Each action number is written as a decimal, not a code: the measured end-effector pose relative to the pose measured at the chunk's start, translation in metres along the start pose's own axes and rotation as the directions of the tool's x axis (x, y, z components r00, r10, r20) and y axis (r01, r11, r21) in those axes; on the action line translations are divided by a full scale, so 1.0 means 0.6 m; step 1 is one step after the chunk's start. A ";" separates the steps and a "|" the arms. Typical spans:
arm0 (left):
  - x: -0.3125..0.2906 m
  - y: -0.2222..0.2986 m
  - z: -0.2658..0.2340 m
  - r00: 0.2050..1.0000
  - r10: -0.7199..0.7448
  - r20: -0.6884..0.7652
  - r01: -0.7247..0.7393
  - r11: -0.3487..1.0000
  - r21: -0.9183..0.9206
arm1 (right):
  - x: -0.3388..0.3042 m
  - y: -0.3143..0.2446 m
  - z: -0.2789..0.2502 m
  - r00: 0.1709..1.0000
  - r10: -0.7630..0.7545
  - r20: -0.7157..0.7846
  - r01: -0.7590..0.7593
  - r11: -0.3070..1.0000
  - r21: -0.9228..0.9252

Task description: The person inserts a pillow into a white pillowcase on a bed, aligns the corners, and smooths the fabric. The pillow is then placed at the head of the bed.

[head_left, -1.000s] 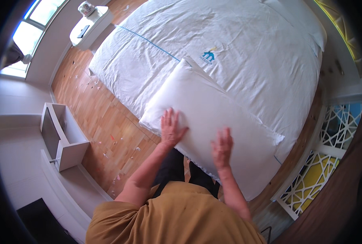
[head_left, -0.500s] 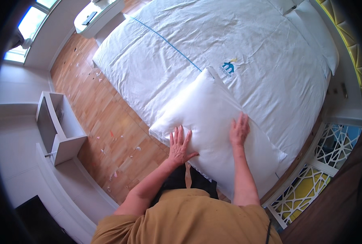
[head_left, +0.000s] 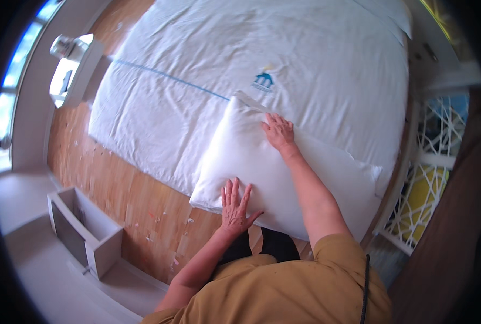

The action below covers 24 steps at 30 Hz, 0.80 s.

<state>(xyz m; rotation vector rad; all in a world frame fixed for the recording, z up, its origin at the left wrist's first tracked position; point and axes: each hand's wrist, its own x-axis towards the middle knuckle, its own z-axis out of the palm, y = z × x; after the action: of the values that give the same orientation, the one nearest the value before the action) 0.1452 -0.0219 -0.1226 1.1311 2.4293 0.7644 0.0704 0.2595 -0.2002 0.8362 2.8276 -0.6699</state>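
Observation:
A white pillow [head_left: 246, 156] lies flat at the near edge of the bed, on a wrinkled white duvet [head_left: 197, 48] with a blue stripe and a small blue-and-yellow emblem. Fingers spread, my left hand [head_left: 234, 208] rests on the pillow's near left part, close to its edge. My right hand [head_left: 278, 131] reaches farther, its palm down on the pillow's far side near the top corner, fingers stretched out. Neither hand grips anything.
Wood flooring [head_left: 132, 189] with scattered scraps runs along the bed's left. A white open cabinet [head_left: 84, 227] stands at the lower left, a white table [head_left: 70, 73] at the far left. A white lattice screen [head_left: 418, 200] is on the right.
My right hand has slid away from me across the pillow toward its far corner. My left hand stays on the near left part. The view has turned, shifting the room around.

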 end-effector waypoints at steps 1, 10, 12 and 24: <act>0.016 0.007 -0.008 0.999 0.048 0.021 -0.048 0.999 0.007 | -0.025 0.007 -0.004 0.994 -0.054 -0.097 0.051 0.998 -0.033; 0.126 0.009 0.024 0.933 0.316 0.174 -0.337 0.935 0.112 | -0.282 0.136 -0.065 0.913 0.104 -0.395 -0.187 0.966 -0.178; 0.123 0.000 0.028 0.922 0.341 0.181 -0.365 0.923 0.122 | -0.326 0.190 -0.073 0.881 0.212 -0.423 -0.318 0.927 -0.198; 0.076 0.087 0.076 0.958 0.275 0.077 -0.285 0.928 0.241 | -0.493 0.231 -0.036 0.635 0.493 -0.595 -0.599 0.800 0.024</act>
<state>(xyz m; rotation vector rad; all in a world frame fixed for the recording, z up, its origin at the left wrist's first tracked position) 0.1715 0.0561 -0.1313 1.6009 2.4076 0.5137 0.3942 0.2286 -0.1649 2.0439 2.7353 -0.0549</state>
